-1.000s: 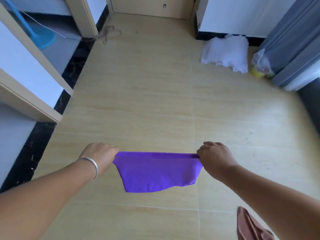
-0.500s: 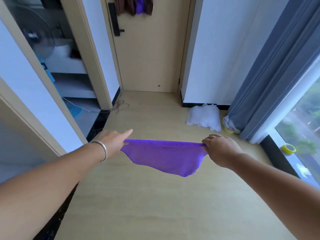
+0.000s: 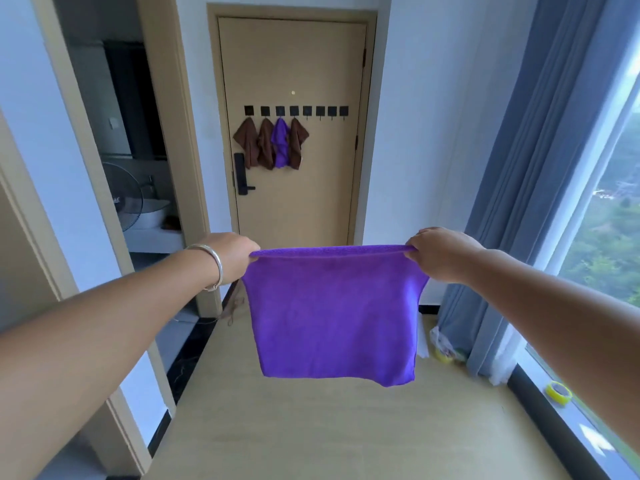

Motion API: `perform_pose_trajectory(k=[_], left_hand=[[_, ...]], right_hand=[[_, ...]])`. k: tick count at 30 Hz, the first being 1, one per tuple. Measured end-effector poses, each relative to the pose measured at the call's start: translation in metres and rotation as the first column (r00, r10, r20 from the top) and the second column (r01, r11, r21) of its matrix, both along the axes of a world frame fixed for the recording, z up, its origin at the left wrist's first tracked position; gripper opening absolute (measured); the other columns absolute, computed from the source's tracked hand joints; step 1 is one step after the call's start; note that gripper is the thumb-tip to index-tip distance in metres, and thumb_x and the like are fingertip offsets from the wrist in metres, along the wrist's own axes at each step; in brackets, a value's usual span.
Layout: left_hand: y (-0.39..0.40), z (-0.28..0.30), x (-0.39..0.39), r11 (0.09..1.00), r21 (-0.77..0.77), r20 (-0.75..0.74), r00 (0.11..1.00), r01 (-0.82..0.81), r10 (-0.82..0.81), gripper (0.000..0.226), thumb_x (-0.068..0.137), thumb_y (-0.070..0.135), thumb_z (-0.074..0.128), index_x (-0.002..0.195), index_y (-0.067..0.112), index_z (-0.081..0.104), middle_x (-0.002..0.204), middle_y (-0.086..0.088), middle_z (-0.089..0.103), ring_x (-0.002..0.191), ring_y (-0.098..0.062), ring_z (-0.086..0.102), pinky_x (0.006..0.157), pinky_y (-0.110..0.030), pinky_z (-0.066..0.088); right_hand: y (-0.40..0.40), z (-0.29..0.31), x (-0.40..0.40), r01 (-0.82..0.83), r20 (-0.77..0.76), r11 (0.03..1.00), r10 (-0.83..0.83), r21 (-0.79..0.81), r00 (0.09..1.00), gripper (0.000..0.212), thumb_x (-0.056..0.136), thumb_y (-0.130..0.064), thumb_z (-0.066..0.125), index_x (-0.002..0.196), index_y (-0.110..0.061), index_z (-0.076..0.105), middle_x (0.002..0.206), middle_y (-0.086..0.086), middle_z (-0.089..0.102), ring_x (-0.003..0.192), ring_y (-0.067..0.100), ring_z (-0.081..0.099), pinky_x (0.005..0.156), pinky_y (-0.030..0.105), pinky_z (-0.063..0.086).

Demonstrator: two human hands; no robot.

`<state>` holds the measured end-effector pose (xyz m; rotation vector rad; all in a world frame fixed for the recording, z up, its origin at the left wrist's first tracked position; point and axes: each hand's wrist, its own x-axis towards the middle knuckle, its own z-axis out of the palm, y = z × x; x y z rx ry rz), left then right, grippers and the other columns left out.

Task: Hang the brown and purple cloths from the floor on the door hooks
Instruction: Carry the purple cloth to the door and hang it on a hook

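Observation:
A purple cloth [image 3: 334, 313] hangs flat in front of me, stretched by its top edge. My left hand [image 3: 230, 256] pinches its top left corner and my right hand [image 3: 438, 252] pinches its top right corner. Ahead stands the tan door [image 3: 294, 71] with a row of black hooks [image 3: 320, 111]. Three brown cloths [image 3: 247, 142] and one purple cloth [image 3: 280, 143] hang from the left hooks. The right hooks are bare.
A grey curtain [image 3: 540, 168] and a window run along the right. A yellow tape roll [image 3: 557, 393] lies on the sill. An open doorway on the left shows a fan [image 3: 123, 199]. A black lock handle [image 3: 240, 174] sits on the door.
My view has risen from the floor to the door. Both hands lifted the purple cloth higher and it now hangs spread out flat.

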<state>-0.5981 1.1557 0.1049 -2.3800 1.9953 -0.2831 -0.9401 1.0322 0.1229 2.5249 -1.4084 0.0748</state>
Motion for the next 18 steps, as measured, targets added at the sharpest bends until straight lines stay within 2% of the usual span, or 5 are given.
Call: perform_pose_trajectory(k=[5,10,18], left_hand=[[0.017,0.066,-0.011,0.994,-0.104,0.026,1.000,0.017,-0.014,0.030,0.096,0.019,0.035,0.070,0.019,0.049,0.072,-0.002,0.059,0.062,-0.019,0.049,0.052,-0.028,0.032],[0.034,0.119,-0.031,0.981,-0.193,0.067,0.998,0.009,0.003,0.029,0.098,0.016,0.034,0.073,0.017,0.049,0.072,-0.002,0.055,0.064,-0.019,0.047,0.054,-0.028,0.030],[0.048,0.143,-0.053,0.969,-0.247,0.117,0.993,0.005,0.025,0.030,0.098,0.015,0.034,0.073,0.017,0.050,0.072,-0.003,0.056,0.061,-0.018,0.045,0.051,-0.027,0.030]], right_hand=[[0.019,0.053,-0.012,-0.003,0.035,1.000,0.003,-0.011,0.999,0.039,0.101,-0.041,0.030,0.120,-0.024,0.060,0.111,0.000,0.058,0.112,0.022,0.052,0.089,0.041,0.047],[0.034,0.094,-0.029,-0.028,0.065,0.997,0.033,-0.071,0.997,0.040,0.101,-0.041,0.030,0.118,-0.021,0.061,0.106,0.001,0.059,0.103,0.022,0.053,0.084,0.038,0.046],[0.047,0.121,-0.045,-0.057,0.147,0.990,0.076,-0.126,0.986,0.038,0.102,-0.034,0.031,0.122,-0.020,0.060,0.117,0.004,0.061,0.110,0.024,0.053,0.091,0.039,0.046]])
